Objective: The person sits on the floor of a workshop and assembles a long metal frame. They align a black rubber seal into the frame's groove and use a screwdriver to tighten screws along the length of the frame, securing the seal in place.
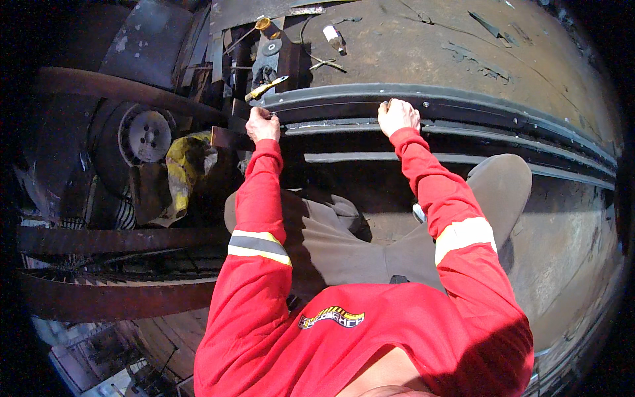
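A long dark steel beam (337, 107) with pale edges lies across in front of my knees and runs off to the right. At its left end my left hand (263, 124) is closed, fingertips curled together at the beam. Farther right my right hand (399, 116) is also closed, with its knuckles up over the beam's dark face. A thin light line runs along that face between the hands; whether it is a cord or a mark I cannot tell. What either hand pinches is hidden. Just beyond my left hand lies a yellow-handled brush (266, 88).
A grinding disc (271, 47) and an amber cup (264, 25) sit on metal pieces at the back. A white container (334, 38) lies on the brown floor (410, 53). To the left are a round hub (147, 135), a yellow cloth (178, 173) and rusty bars (119, 301).
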`<state>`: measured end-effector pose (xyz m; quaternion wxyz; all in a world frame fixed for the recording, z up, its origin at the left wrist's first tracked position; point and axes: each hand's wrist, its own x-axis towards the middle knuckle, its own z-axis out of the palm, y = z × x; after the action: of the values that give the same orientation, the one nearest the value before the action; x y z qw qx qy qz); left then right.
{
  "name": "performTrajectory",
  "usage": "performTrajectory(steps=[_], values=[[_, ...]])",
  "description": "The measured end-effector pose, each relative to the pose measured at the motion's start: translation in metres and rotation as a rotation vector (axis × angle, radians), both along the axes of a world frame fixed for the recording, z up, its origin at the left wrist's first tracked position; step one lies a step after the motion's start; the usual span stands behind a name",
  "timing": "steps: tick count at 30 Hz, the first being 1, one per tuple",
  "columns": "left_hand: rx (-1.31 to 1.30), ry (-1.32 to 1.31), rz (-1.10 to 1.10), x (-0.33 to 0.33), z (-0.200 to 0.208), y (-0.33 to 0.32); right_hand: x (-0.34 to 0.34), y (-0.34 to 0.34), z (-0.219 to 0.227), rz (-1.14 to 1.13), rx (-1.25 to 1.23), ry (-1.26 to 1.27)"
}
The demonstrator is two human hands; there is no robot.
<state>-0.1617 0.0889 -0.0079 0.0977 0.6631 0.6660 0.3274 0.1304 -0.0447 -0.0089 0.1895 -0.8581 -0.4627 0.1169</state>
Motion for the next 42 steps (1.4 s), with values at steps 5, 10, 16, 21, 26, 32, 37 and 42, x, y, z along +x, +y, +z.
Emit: performTrajectory(steps=[5,10,16,21,26,32,37,42], values=[[-0.015,0.008,-0.015,-0.009,-0.002,0.002,-0.004,-0.002,0.008,-0.003,-0.06,-0.034],[-0.033,0.008,-0.01,-0.011,-0.004,0.005,0.001,-0.013,0.006,0.136,0.281,-0.237],[-0.008,-0.002,-0.008,-0.007,-0.007,0.008,0.009,-0.014,0.003,0.197,0.647,-0.344],[0.011,-0.027,-0.039,-0.015,-0.019,0.016,0.007,-0.012,0.003,0.177,0.614,-0.316],[0.01,-0.034,-0.036,-0.012,-0.013,0.013,0.006,-0.013,0.003,0.177,0.618,-0.336],[-0.075,0.093,0.03,-0.004,0.002,-0.002,0.009,-0.012,0.0,0.172,0.626,-0.325],[-0.187,0.301,0.032,-0.003,0.011,-0.003,0.008,-0.012,0.001,0.171,0.606,-0.316],[-0.2,0.305,0.04,-0.003,0.01,-0.002,0.007,-0.013,0.001,0.165,0.595,-0.3]])
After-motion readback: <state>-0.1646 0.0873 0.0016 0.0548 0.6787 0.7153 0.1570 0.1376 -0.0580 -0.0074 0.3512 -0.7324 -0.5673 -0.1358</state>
